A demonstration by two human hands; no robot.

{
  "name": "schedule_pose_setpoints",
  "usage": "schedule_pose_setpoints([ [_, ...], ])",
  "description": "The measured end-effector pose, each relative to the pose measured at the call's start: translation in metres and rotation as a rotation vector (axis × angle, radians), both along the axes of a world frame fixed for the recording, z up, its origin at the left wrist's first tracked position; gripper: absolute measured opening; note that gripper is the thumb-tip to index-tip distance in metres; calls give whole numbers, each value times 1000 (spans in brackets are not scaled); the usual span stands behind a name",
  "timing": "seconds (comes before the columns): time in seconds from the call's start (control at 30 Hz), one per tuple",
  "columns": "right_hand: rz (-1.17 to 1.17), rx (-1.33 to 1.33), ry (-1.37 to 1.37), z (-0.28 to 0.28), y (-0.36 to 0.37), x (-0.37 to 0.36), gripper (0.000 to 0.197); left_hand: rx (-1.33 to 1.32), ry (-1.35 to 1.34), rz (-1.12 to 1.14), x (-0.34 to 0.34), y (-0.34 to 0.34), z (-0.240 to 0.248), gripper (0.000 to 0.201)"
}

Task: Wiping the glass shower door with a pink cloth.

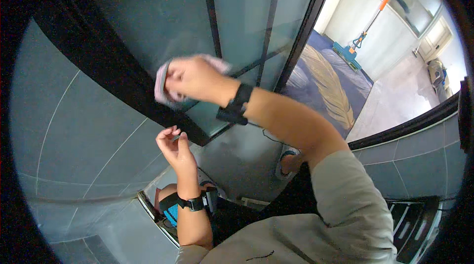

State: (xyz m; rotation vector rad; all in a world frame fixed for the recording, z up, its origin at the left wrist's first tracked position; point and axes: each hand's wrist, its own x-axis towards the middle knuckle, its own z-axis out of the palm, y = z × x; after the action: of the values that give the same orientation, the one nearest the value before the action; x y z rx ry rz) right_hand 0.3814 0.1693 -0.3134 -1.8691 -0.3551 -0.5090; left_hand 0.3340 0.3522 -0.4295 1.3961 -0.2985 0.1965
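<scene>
My right hand (195,80) is wrapped round a pink and grey cloth (160,85), blurred by motion. The cloth is at the dark-framed glass door (158,17), close to its black frame edge (118,79); whether it touches the glass I cannot tell. Lower down, my left hand (178,151) is raised in front of the grey tiled wall. Its fingers are loosely bent and apart, with nothing in them. Both wrists wear black straps, and the right forearm reaches across to the left.
Beyond the doorway a blue mop with an orange and silver handle (349,51) stands on a feather-patterned mat (323,88). A black sill (395,133) edges the opening. Below me are my shod feet, a floor drain (254,203) and a pale ledge (123,219).
</scene>
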Motion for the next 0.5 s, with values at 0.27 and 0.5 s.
schedule_pose_setpoints([
  [0.27,-374,326,18,-20,-106,-9,11,53,-46,-56,-11,8,-13,32],
  [0.5,-490,966,-337,-62,-298,-38,22,226,30,-75,0,-12,-22,26],
])
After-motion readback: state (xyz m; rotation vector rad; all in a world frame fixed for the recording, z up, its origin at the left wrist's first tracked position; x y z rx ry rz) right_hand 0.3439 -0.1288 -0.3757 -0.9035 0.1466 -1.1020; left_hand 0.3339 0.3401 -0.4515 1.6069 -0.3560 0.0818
